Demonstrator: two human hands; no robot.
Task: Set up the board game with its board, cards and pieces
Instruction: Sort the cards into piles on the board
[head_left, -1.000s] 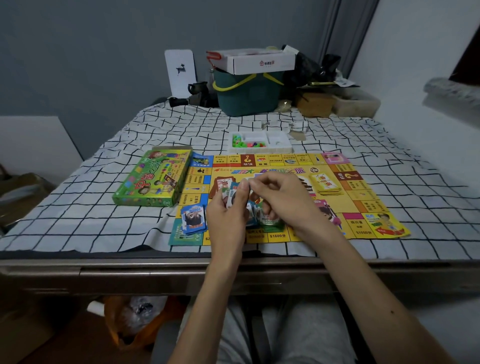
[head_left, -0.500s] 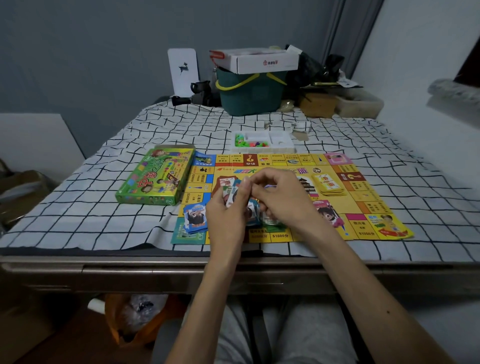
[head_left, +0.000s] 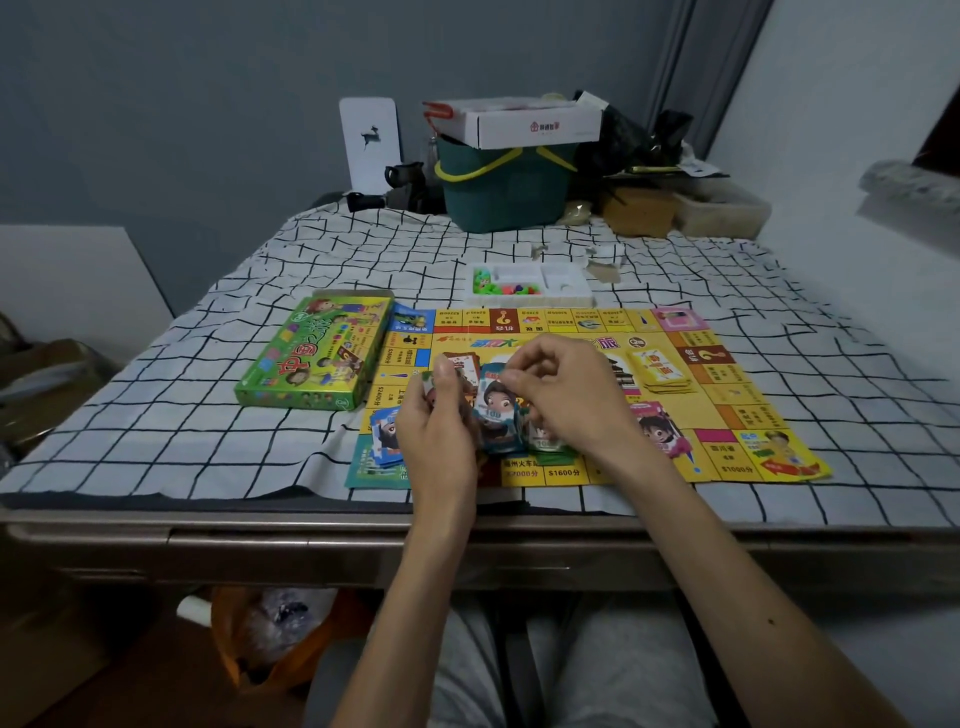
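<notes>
We see a table draped in a white cloth with a black grid. At its far edge stands a teal basket with a yellow handle, and a white carton rests on its rim. To the left are an upright white panel bearing a deer silhouette and some dark objects, perhaps camera gear. To the right sit a brown box and a clear tub. An orange bag lies beneath the table.

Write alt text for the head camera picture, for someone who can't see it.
A person's left hand grips a bundle of play notes and the right hand pinches one note marked 100, above a yellow game board on a grid-patterned tablecloth. A green game box lies left of the board, a white tray of coloured pieces beyond it.
</notes>
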